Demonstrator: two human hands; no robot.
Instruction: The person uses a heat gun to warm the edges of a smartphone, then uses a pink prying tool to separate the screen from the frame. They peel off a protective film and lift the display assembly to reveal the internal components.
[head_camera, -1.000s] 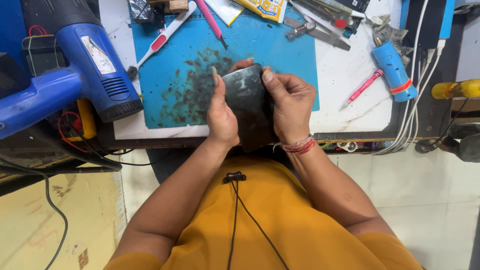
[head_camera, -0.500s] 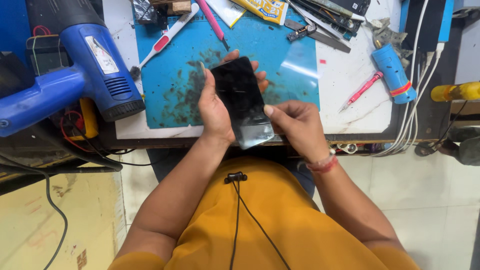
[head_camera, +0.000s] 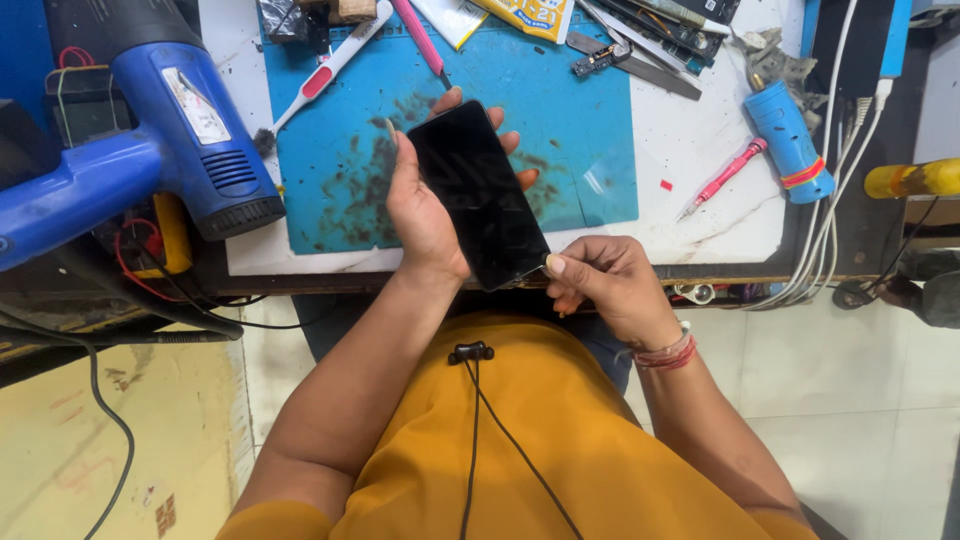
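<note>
The left hand (head_camera: 420, 215) grips a black phone (head_camera: 478, 195) from beneath and along its edge, holding it tilted above the near side of the blue mat (head_camera: 560, 130) on the table (head_camera: 690, 220). The right hand (head_camera: 610, 285) is pinched closed at the phone's lower corner, thumb and forefinger pressed together against the rim; whether something thin sits between those fingertips is too small to tell.

As a judgement, the work looks early to midway: the dark glass face is whole and seated flat, with no gap visible along the edges, so any opening or peeling at that corner is barely begun. The tools lie untouched.

The phone is a slim rectangle with rounded corners, glossy and smooth. The mat is matte and rubbery, smeared with dark specks and stains. The table beneath is pale with a worn, chipped front edge. A bulky blue plastic heat gun (head_camera: 150, 130) with a ribbed black nozzle lies at the left. A white and red toothbrush (head_camera: 320, 70) lies on the mat, a thin red screwdriver (head_camera: 725, 175) and a stubby blue cylinder (head_camera: 788, 140) at the right, beside white cables (head_camera: 835, 150).
</note>
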